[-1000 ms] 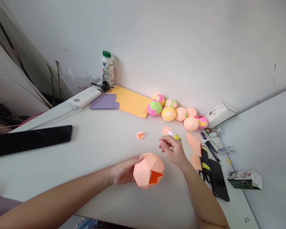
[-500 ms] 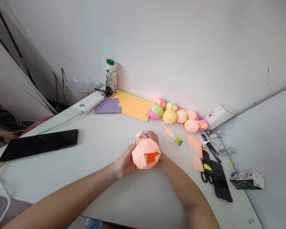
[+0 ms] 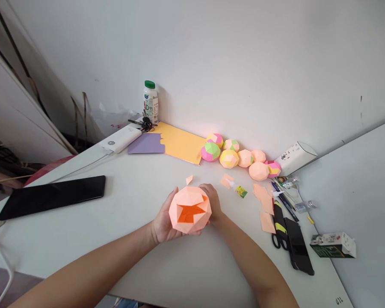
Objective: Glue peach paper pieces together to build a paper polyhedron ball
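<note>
A faceted peach paper ball [image 3: 179, 200] with a jagged opening, orange inside, faces me above the table. My left hand [image 3: 163, 220] cups it from the left and below, fingers wrapped under it. Behind its right side is my right hand [image 3: 212, 200], bent fingers against the ball and partly hidden by it. Just beyond the ball lies a small folded peach paper piece [image 3: 189, 179] on the table. To the right are a glue bottle [image 3: 231, 183] with a yellow-green label [image 3: 241, 191] and a peach scrap [image 3: 225, 178].
Several finished paper balls [image 3: 229, 158] line the wall beside yellow card [image 3: 182, 143] and purple card [image 3: 146, 143]. Scissors [image 3: 279, 239], a cutter [image 3: 279, 216], a phone [image 3: 297, 246] and peach sheets [image 3: 263, 197] lie right. A black slab [image 3: 53, 196] and power bank [image 3: 120, 137] lie left.
The ball has shifted slightly left and turned, so its orange opening shows wider. The small peach piece that was by my right fingers now lies on the table, apart from them.
</note>
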{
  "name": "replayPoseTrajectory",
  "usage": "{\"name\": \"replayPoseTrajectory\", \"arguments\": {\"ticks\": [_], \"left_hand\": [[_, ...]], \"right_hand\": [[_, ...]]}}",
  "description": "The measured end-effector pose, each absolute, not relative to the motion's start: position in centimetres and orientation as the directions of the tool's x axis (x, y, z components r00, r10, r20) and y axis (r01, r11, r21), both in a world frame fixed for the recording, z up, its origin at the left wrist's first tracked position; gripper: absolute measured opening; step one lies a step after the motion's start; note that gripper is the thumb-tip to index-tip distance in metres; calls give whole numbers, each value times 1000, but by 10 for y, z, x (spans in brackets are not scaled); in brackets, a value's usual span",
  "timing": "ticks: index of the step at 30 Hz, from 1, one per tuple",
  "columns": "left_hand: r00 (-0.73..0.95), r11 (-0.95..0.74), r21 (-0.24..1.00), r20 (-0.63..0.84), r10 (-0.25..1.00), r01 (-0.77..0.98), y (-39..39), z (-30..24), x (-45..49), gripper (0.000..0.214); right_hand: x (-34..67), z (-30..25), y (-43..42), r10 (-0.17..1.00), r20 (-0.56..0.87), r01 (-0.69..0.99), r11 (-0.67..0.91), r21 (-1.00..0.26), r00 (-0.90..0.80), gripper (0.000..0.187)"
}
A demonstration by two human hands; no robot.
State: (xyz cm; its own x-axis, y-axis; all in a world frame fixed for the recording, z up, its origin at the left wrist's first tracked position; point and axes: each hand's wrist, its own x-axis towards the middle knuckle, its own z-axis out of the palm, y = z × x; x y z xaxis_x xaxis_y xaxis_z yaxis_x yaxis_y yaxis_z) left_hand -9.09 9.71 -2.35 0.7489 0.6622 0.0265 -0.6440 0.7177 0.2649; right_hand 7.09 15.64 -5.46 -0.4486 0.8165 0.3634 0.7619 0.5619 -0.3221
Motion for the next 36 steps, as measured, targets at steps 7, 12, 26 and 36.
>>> {"name": "replayPoseTrajectory", "arguments": {"ticks": [7, 12, 26, 36], "left_hand": [[770, 713, 300, 155, 619, -633, 100, -27, -93, 78], [741, 690, 309, 83, 667, -655, 98, -27, -91, 74], [666, 679, 261, -149, 731, -687, 99, -31, -86, 67], [427, 441, 183, -115, 897, -878, 120, -22, -113, 56]], "right_hand": [[92, -52, 123, 946, 264, 591, 325, -738, -190, 12], [99, -50, 108, 987, 102, 389, 143, -910, -124, 20], [101, -54, 113, 994, -61, 78, -54, -995, -91, 31], [99, -57, 110, 971, 81, 211, 129, -969, -226, 28]]}}
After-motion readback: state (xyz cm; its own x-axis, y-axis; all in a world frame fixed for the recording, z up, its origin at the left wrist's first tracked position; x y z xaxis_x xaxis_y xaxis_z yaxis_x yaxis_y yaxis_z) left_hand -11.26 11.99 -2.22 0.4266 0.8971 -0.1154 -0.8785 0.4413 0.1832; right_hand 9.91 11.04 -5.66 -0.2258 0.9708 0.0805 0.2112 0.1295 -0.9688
